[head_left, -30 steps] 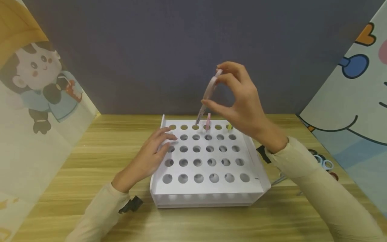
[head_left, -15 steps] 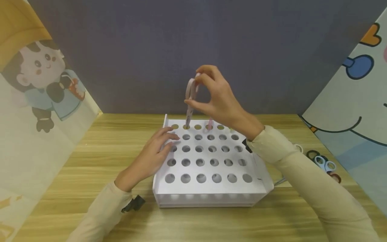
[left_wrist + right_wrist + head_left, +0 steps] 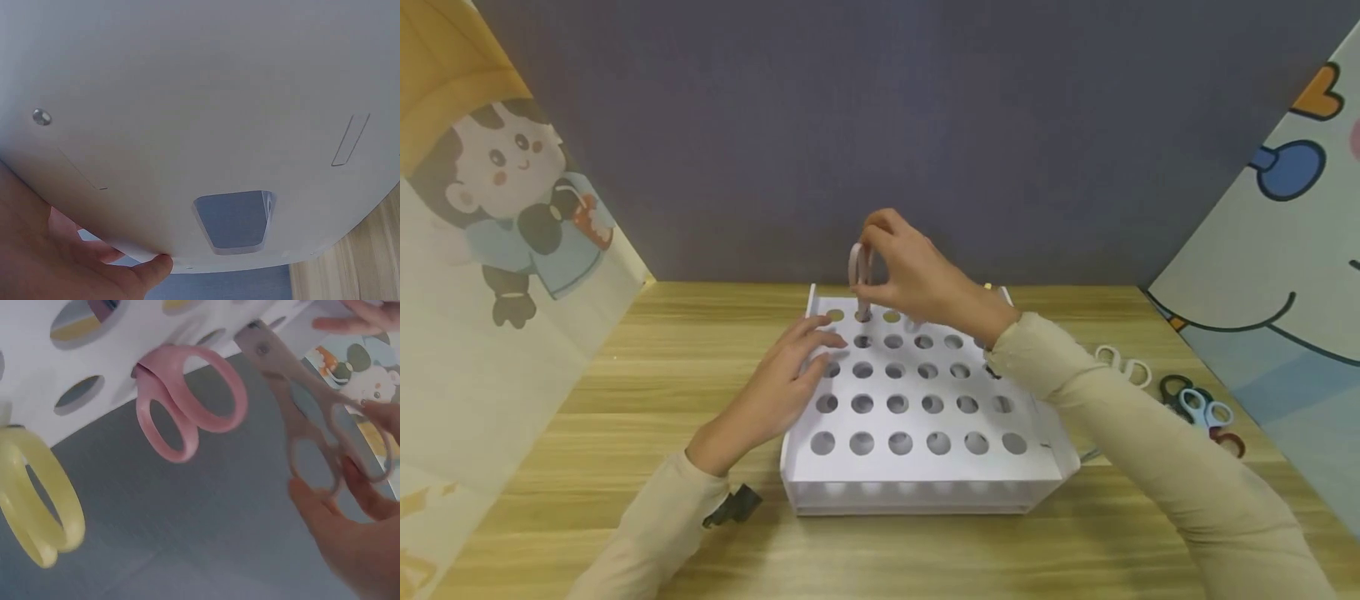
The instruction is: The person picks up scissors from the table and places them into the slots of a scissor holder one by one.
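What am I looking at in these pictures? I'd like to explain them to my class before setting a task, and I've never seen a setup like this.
There is no robot here: a person works with bare hands, wearing three cameras. The wide picture comes from the head, looking forward and down; the other two come from the wrists.

On the wooden table stands a white rack with rows of round holes. The left hand rests on its left side. The right hand holds pale scissors, blades down in a back-row hole. The right-wrist view also shows pink scissors and yellow handles at the rack. More scissors lie to its right. The left-wrist view is mostly a white panel with a cut-out.
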`<state>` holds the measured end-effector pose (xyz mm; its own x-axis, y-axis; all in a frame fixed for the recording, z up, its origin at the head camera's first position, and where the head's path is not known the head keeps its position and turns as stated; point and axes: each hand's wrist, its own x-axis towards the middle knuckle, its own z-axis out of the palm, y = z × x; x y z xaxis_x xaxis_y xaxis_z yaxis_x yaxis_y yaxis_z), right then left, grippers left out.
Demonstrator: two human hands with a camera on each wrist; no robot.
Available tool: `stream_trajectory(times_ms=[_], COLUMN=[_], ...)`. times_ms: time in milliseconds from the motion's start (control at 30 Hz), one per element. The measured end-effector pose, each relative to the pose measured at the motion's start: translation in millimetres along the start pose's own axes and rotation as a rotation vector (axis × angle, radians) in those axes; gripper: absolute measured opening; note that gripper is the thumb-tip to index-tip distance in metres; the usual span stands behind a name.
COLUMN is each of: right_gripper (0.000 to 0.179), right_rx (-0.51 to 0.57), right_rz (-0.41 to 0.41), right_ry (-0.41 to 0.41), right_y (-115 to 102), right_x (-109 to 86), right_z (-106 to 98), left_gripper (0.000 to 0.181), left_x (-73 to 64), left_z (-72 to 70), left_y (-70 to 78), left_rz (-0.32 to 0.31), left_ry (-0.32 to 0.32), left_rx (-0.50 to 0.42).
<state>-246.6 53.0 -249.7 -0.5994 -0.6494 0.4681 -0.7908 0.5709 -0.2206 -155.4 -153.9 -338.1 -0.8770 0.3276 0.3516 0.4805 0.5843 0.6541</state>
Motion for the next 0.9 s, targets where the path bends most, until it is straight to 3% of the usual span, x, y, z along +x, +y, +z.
stream_trajectory(times_ms=[167,633,733,900], right_gripper=[0.04,0.033,0.046,0.079], right_rx=[-0.022,-0.058,-0.058,-0.023], right_rz=[0.063,0.158,0.151,0.143], right_ry=[-0.091,-0.12,-0.145,-0.12], right_y=[-4.0,-8.7,-7.0,-4.4], right_x=[3.0,-9.2,-15.2,-27.7], right_z=[4.3,-1.7,-7.6,-15.0], left_gripper=[0.023,0.022,0.022,0.022], left_x=[-0.3,0.5,0.7,1.0], left_z=[-0.3,0.3,1.3,1.6], left_y=[1.6,2.2,1.0,2.0], left_rz=[-0.01,-0.009,-0.005,0.007], left_ry=[-0.004,0.005,0.002,0.005], left_rx=[-0.004,-0.014,-0.01,-0.005])
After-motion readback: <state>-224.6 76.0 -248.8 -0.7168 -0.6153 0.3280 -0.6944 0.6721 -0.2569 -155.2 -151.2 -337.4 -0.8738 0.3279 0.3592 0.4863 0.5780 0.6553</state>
